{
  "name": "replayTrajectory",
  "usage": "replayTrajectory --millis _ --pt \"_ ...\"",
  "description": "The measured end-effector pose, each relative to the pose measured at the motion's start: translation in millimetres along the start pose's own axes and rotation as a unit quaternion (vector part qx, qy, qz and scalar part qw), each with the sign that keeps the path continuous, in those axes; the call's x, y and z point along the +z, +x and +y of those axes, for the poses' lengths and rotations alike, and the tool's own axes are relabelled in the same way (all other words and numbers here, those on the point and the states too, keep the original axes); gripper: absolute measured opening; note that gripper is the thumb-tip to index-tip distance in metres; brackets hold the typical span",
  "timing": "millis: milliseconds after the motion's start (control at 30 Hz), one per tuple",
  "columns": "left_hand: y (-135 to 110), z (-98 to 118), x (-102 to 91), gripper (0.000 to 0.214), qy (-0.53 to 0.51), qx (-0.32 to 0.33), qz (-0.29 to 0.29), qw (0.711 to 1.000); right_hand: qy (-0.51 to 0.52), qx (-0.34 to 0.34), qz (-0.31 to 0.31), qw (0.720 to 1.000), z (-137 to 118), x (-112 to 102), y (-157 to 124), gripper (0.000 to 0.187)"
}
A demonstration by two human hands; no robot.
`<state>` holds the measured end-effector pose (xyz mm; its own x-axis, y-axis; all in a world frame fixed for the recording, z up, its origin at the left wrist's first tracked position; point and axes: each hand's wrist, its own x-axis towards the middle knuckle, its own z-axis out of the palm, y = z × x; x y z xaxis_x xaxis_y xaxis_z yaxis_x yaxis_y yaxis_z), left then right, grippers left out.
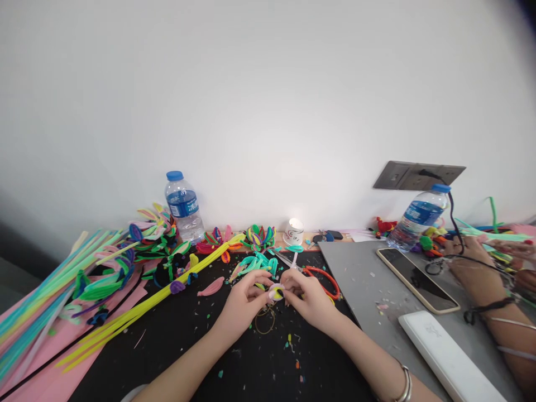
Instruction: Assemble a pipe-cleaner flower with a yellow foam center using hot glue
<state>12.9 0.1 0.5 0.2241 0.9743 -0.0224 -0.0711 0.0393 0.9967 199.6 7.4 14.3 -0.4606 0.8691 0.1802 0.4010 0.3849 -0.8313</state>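
White oblong device (446, 357) lies on grey board (362, 279). Left hand (246, 297) and right hand (309, 297) together pinch a small white-and-yellow piece (275, 292).

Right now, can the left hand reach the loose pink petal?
Probably yes: the pink petal lies near the left hand, nothing bulky between, though its fingers hold a small piece.

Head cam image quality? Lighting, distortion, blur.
Head view: wall brightest around the middle, dimming toward the lower left, with a dark top-right corner; left bottle and right bottle lean outward, likely wide-angle stretch; piece between left hand and right hand too small and soft for fine detail.
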Motion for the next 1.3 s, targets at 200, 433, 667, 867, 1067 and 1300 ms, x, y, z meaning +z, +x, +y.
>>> replayTrajectory --millis 200,433,667,867,1067,1300 --pt "0 2 -0.9 0.033 0.013 -0.005 0.005 1.0 -0.008 -0.002 0.003 1.0 1 0 -1 0.002" --pt "-2 2 -2.0 0.035 0.011 0.001 0.009 1.0 -0.004 -0.005 0.006 1.0 -1 -1 0 0.002" --pt "-2 7 -2.4 0.037 0.003 0.013 0.009 1.0 -0.013 -0.011 0.014 1.0 4 -1 0 0.004" --pt "-5 12 -3.3 0.038 -0.034 -0.003 0.013 0.999 -0.018 -0.013 0.025 0.999 2 -3 0 0.004" --pt "-7 16 -3.1 0.043 -0.047 -0.013 0.022 0.999 -0.014 -0.014 0.025 0.999 0 -4 1 0.002" --pt "-7 18 -1.3 0.044 -0.05 -0.014 0.035 0.998 -0.015 -0.01 0.02 1.0 3 -3 0 0.003"
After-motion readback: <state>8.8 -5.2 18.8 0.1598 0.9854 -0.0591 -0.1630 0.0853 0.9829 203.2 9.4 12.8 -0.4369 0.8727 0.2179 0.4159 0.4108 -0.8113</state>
